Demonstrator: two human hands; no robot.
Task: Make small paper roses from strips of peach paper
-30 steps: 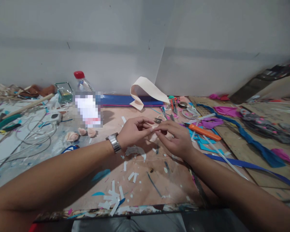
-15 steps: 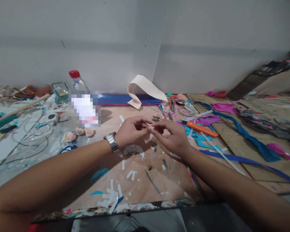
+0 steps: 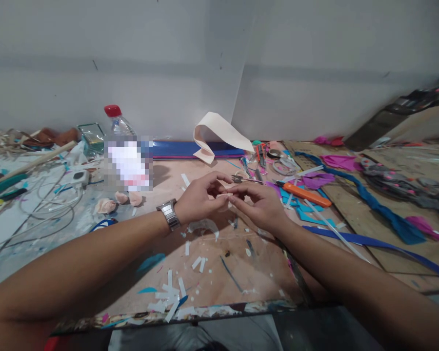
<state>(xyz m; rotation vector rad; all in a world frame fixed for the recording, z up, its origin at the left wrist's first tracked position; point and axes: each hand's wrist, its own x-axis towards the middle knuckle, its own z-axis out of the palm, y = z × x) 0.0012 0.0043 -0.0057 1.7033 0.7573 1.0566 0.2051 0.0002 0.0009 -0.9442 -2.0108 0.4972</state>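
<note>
My left hand (image 3: 201, 196), with a metal watch (image 3: 169, 214) on its wrist, meets my right hand (image 3: 258, 202) above the middle of the table (image 3: 212, 273). Between the fingertips of both hands is a small pale piece (image 3: 225, 196), mostly covered by the fingers. The fingers of each hand are bent and pinched on it. Beyond the hands lie small scissors (image 3: 245, 179). A cream strip (image 3: 221, 127) stands curled on blue sheets (image 3: 171, 149) by the wall.
On the left are a red-capped bottle (image 3: 120, 122), pale rolled flowers (image 3: 108, 205), a white cable and green-handled pliers (image 3: 7, 187). An orange cutter (image 3: 305, 193), blue strips and pink scraps lie right. White paper bits (image 3: 171, 292) are near the front edge.
The left fingers have lifted and spread slightly above the pale piece, and less of that piece hangs below the fingertips. Both hands stay in nearly the same place.
</note>
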